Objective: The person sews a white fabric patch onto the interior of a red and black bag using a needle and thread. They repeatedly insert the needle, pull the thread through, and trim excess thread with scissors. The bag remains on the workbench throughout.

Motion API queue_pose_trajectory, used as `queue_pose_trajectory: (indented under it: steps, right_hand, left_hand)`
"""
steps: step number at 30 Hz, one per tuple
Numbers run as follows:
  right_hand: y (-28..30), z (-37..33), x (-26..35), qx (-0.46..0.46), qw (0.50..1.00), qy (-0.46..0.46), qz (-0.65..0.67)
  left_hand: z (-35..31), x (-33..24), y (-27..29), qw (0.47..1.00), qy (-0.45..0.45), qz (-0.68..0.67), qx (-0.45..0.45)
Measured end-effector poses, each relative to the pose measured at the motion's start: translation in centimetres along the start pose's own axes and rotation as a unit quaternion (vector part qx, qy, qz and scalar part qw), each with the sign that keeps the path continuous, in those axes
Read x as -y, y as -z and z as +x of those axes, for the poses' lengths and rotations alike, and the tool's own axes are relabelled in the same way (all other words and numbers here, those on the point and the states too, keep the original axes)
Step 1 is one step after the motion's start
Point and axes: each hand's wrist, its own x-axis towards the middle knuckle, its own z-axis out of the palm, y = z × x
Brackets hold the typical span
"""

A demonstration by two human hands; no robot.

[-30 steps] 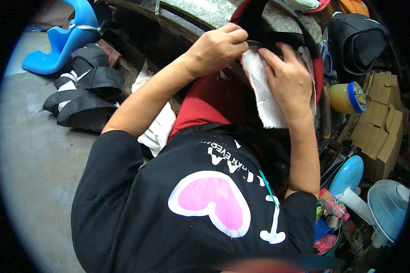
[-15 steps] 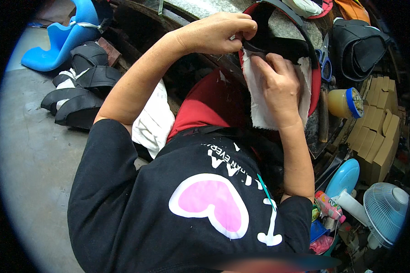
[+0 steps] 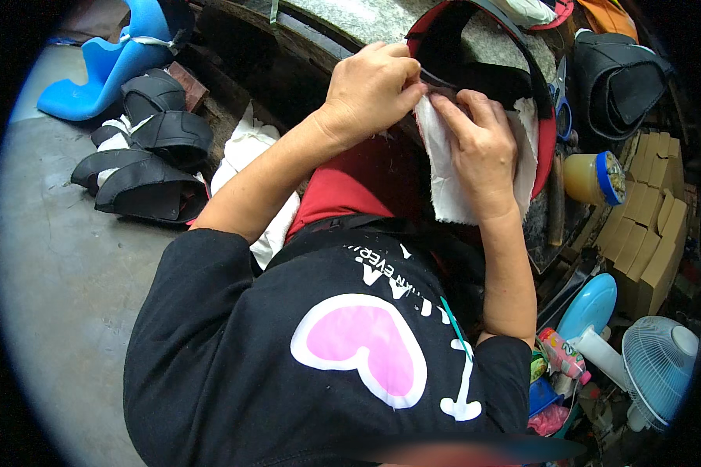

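Observation:
A curved black piece with a red lining (image 3: 544, 152), shaped like a shoe upper, sits at the upper right, its black band arching away from me. Over its near side hangs a white cloth (image 3: 452, 187) with frayed edges. My right hand (image 3: 483, 148) lies on this cloth, fingers bent and gripping it near its top edge. My left hand (image 3: 374, 86) is closed in a pinch beside the piece's left edge, close to my right fingertips. Whatever sits between those left fingers is too small to make out.
Several black curved pieces (image 3: 148, 183) and a blue foam piece (image 3: 93, 86) lie at left. A grey stone slab (image 3: 350, 19) is at the back. On the right are blue-handled scissors (image 3: 562, 113), a blue-lidded jar (image 3: 592, 177), cardboard boxes (image 3: 639, 241) and a fan (image 3: 662, 366).
My left hand has come down and slightly left, its forearm lowering and uncovering more white cloth at left. My right hand keeps its grip, shifted very slightly right with the piece.

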Motion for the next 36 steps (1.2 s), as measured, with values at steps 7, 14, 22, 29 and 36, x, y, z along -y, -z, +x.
queue_pose_trajectory:
  steps: [7, 14, 22, 29, 36]
  right_hand:
    - [0.0, 0.1, 0.2, -0.005, 1.0, 0.0, -0.01]
    - [0.4, 0.6, 0.6, 0.037, 0.997, -0.001, -0.063]
    - [0.6, 0.6, 0.8, 0.037, 0.998, 0.006, -0.057]
    - [0.8, 0.9, 1.1, 0.052, 0.994, 0.003, -0.092]
    - [0.7, 0.1, -0.7, 0.004, 0.972, -0.137, 0.193]
  left_hand:
    - [-0.4, 1.0, -0.2, 0.999, 0.02, 0.033, -0.026]
    - [1.5, 1.0, 1.2, 0.986, -0.147, 0.052, -0.066]
    - [2.5, 1.6, 1.8, 0.982, -0.18, 0.051, -0.026]
    - [2.4, 2.4, 0.0, 0.97, -0.22, -0.106, -0.02]
    - [0.7, 3.4, 1.4, 0.955, -0.199, -0.18, 0.126]
